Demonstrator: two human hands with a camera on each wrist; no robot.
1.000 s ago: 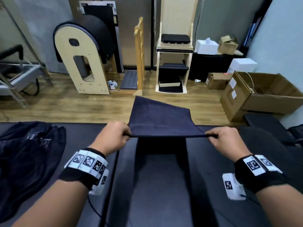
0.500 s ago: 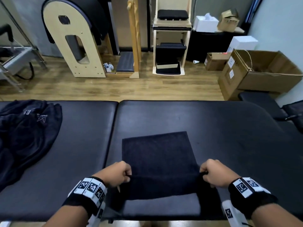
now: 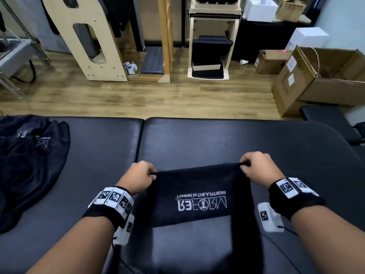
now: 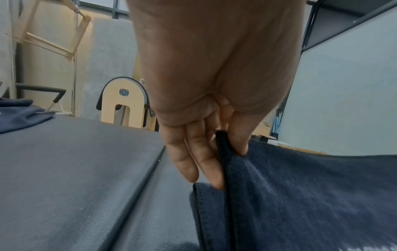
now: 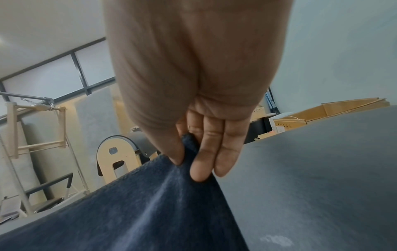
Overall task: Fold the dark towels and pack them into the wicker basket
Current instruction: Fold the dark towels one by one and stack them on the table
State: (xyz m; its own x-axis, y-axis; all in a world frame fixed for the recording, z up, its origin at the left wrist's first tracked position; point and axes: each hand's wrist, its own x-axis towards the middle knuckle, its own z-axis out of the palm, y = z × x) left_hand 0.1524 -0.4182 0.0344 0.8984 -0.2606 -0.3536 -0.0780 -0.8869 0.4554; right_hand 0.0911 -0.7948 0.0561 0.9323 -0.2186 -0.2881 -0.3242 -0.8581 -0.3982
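A dark navy towel [image 3: 197, 196] with white REFORM lettering, seen upside down, is stretched between my hands above the black padded table [image 3: 217, 139]. My left hand [image 3: 141, 177] pinches its left corner, and my right hand [image 3: 254, 167] pinches the right corner. The left wrist view shows thumb and fingers [image 4: 204, 159] clamped on the towel's hem [image 4: 223, 152]. In the right wrist view the towel [image 5: 150, 212] hangs from the same kind of pinch at the fingers [image 5: 206, 152]. Part of the towel drapes down over the near table edge. No wicker basket is in view.
A heap of unfolded dark towels [image 3: 25, 163] lies on the table's left end. Beyond the table is wooden floor with a wooden arch barrel [image 3: 88, 36], a wooden chair unit [image 3: 211, 42] and open cardboard boxes [image 3: 320, 76] at the right.
Both hands carried the towel edge from near the table's front edge forward and up, folding it over so the lettered side now faces up. The camera tilted further down.
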